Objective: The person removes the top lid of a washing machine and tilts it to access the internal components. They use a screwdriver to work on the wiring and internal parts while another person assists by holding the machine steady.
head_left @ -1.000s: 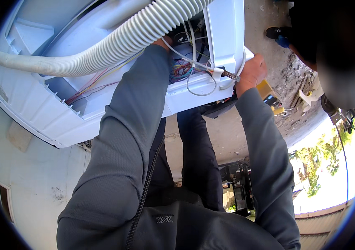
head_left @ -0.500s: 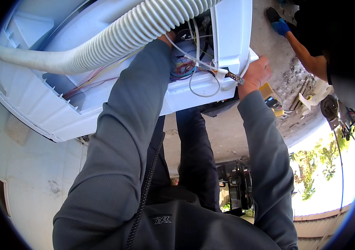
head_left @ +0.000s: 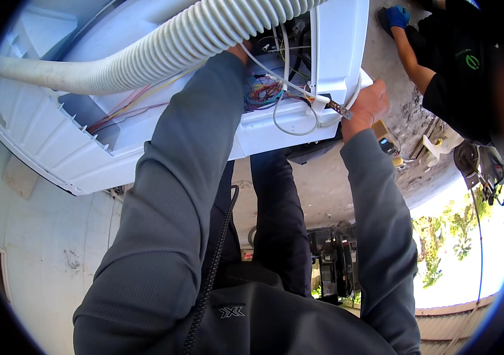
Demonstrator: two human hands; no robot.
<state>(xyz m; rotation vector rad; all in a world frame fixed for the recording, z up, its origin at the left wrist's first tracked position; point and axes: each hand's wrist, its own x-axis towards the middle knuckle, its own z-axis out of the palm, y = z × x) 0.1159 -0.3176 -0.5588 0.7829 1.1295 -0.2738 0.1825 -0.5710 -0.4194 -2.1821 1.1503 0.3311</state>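
Note:
A white appliance casing [head_left: 339, 56] lies across the far side, its inside bared. My left hand [head_left: 241, 52] reaches into the opening beneath a white corrugated hose [head_left: 163, 48]; the hose and casing hide its fingers. Below and right of it, a bundle of coloured wires [head_left: 263, 94] and thin white cables [head_left: 286, 59] run through the cavity. My right hand [head_left: 369, 105] is closed round the casing's right corner, with its fingertips partly out of sight. Beside that hand a perforated metal strip [head_left: 339, 109] sticks out from the corner, and a white cable loop [head_left: 296, 131] hangs there.
On the right a person with a blue glove [head_left: 396, 16] bends near the ground. A yellow-cased device [head_left: 386, 139] lies on the floor behind my right wrist. Dark machinery [head_left: 482, 168] stands at the far right; a pale wall [head_left: 45, 236] rises at left.
The casing's right end and my right hand appear slightly further right. The other person's gloved hand has moved up, and their body shows more. My left hand stays inside the opening.

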